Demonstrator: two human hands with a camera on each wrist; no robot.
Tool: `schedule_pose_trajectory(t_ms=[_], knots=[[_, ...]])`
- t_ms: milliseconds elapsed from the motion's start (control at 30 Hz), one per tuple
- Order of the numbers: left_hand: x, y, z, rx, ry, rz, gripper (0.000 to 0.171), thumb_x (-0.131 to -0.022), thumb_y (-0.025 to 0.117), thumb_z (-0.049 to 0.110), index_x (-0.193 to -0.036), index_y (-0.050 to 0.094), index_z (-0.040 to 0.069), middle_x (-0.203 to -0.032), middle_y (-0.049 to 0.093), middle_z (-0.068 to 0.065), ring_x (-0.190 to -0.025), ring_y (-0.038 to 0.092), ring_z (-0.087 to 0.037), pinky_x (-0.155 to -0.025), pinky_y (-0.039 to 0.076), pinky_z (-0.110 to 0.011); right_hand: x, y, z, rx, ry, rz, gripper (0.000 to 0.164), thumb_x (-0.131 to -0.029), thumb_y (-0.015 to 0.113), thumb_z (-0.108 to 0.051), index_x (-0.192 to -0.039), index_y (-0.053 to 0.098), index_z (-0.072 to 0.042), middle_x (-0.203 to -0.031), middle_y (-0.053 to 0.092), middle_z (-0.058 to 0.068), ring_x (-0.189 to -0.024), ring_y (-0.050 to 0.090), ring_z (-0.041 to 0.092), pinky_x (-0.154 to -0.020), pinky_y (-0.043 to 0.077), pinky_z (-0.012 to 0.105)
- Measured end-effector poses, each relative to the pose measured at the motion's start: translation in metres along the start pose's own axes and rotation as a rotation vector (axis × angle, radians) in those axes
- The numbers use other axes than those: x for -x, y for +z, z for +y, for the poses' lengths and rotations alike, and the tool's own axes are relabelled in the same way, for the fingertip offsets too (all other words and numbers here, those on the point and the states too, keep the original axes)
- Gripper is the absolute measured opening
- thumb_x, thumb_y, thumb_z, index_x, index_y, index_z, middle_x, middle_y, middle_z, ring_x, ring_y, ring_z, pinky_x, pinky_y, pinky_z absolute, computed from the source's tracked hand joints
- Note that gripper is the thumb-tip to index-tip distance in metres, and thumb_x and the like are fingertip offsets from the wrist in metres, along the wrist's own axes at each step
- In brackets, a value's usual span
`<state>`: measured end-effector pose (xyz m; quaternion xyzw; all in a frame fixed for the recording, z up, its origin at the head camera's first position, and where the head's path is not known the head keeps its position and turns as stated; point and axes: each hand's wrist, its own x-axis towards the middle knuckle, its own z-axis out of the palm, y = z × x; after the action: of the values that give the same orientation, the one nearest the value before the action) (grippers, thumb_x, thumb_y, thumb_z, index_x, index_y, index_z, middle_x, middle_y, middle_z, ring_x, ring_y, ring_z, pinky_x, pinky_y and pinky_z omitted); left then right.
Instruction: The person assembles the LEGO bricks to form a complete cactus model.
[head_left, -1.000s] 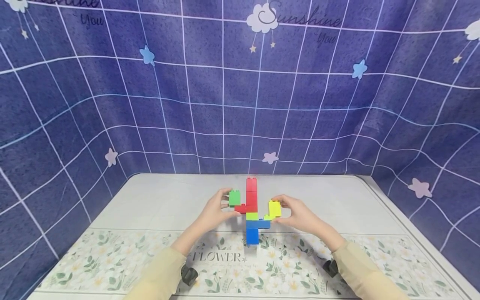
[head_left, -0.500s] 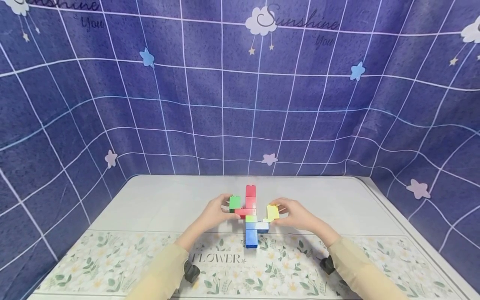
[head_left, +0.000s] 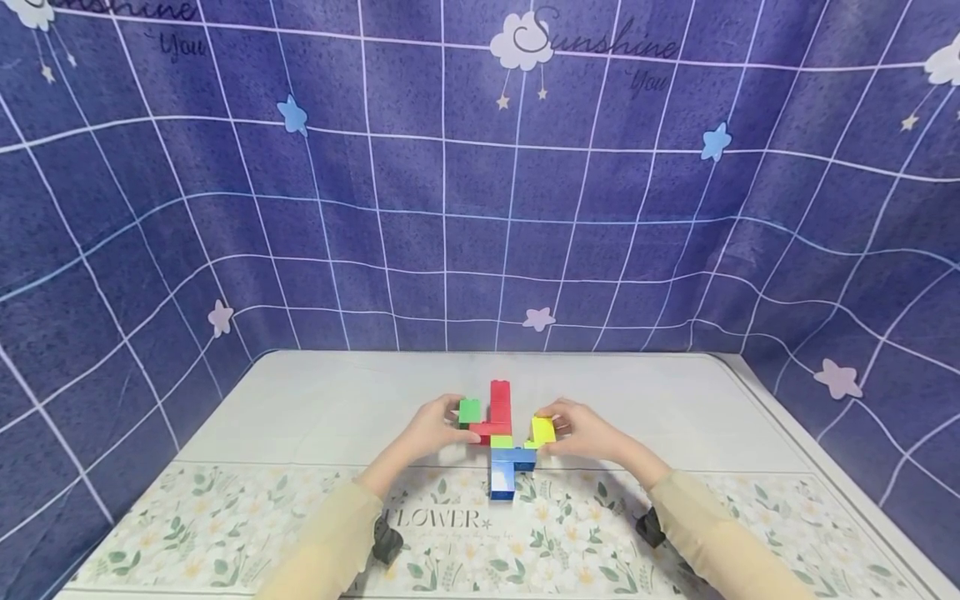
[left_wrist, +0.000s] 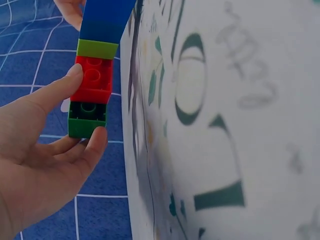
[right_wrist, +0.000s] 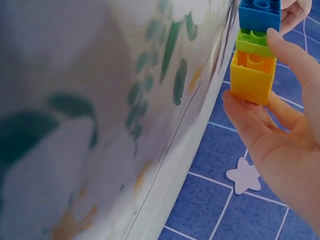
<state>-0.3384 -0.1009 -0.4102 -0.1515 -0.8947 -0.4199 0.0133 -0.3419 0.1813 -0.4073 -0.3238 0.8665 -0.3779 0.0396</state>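
Note:
Both hands hold one figure of toy building blocks between them. It has a red column [head_left: 500,402] at the top, a thin lime block [head_left: 502,442] below and a blue base [head_left: 502,481]. On the left a red arm carries a green block [head_left: 470,410]; on the right a blue arm carries a yellow block [head_left: 543,429] on a lime piece. My left hand [head_left: 435,429] pinches the left arm, thumb at the red block [left_wrist: 95,82] and fingers under the green one. My right hand [head_left: 588,431] grips the other arm, fingers at the yellow block [right_wrist: 253,80], thumb near the lime piece.
Beneath the figure lies a white table [head_left: 315,400] with a flower-printed mat [head_left: 247,525] along its near part. A blue gridded curtain [head_left: 480,208] with stars and clouds hangs behind and on both sides.
The block figure and both hands have come down slightly in the head view, toward the person. The figure's top now leans farther back. Both hands keep their hold.

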Motion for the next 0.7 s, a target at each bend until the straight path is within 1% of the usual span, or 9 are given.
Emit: schedule_pose_trajectory(t_ms=[67, 200, 333, 467, 567, 700], knots=[[0.001, 0.000, 0.000, -0.004, -0.013, -0.005, 0.078, -0.070, 0.082, 0.024, -0.132, 0.045, -0.005, -0.119, 0.060, -0.019, -0.102, 0.061, -0.029, -0.085, 0.054, -0.040, 0.000, 0.001, -0.001, 0.002, 0.007, -0.006, 0.056, -0.076, 0.077, -0.016, -0.121, 0.055, 0.007, -0.109, 0.058, 0.013, -0.102, 0.062, 0.033, -0.086, 0.055, 0.035], [0.002, 0.001, -0.002, -0.009, -0.042, -0.019, 0.075, -0.072, 0.081, 0.025, -0.132, 0.046, -0.004, -0.121, 0.059, -0.019, -0.103, 0.061, -0.029, -0.085, 0.054, -0.039, 0.001, 0.002, -0.003, 0.024, 0.025, -0.011, 0.058, -0.076, 0.077, -0.022, -0.122, 0.055, 0.005, -0.113, 0.059, 0.014, -0.106, 0.061, 0.036, -0.089, 0.053, 0.038], [0.001, 0.001, -0.005, -0.001, -0.074, -0.041, 0.073, -0.073, 0.080, 0.026, -0.130, 0.047, -0.004, -0.118, 0.061, -0.017, -0.101, 0.061, -0.026, -0.083, 0.054, -0.038, 0.000, 0.002, -0.005, 0.048, 0.037, -0.014, 0.060, -0.077, 0.077, -0.026, -0.123, 0.055, 0.005, -0.119, 0.059, 0.017, -0.110, 0.059, 0.038, -0.092, 0.051, 0.042], [0.001, 0.002, -0.007, -0.007, -0.091, -0.063, 0.072, -0.073, 0.080, 0.025, -0.129, 0.047, -0.005, -0.117, 0.061, -0.017, -0.099, 0.061, -0.025, -0.082, 0.054, -0.037, 0.000, 0.003, -0.005, 0.042, 0.066, -0.028, 0.061, -0.077, 0.077, -0.028, -0.124, 0.054, 0.003, -0.124, 0.058, 0.019, -0.112, 0.058, 0.037, -0.093, 0.050, 0.042], [0.002, 0.002, -0.010, -0.022, -0.102, -0.082, 0.072, -0.073, 0.080, 0.026, -0.129, 0.048, -0.005, -0.118, 0.060, -0.017, -0.100, 0.061, -0.025, -0.082, 0.054, -0.037, -0.001, 0.005, -0.003, 0.037, 0.096, -0.046, 0.059, -0.078, 0.076, -0.030, -0.124, 0.055, 0.000, -0.125, 0.058, 0.018, -0.113, 0.058, 0.036, -0.094, 0.050, 0.041], [0.002, 0.001, -0.011, -0.034, -0.116, -0.094, 0.071, -0.074, 0.079, 0.026, -0.129, 0.048, -0.006, -0.116, 0.061, -0.016, -0.100, 0.061, -0.025, -0.084, 0.053, -0.038, -0.002, 0.007, -0.001, 0.036, 0.105, -0.061, 0.057, -0.078, 0.076, -0.031, -0.124, 0.056, -0.002, -0.125, 0.058, 0.016, -0.115, 0.057, 0.035, -0.095, 0.050, 0.041]])
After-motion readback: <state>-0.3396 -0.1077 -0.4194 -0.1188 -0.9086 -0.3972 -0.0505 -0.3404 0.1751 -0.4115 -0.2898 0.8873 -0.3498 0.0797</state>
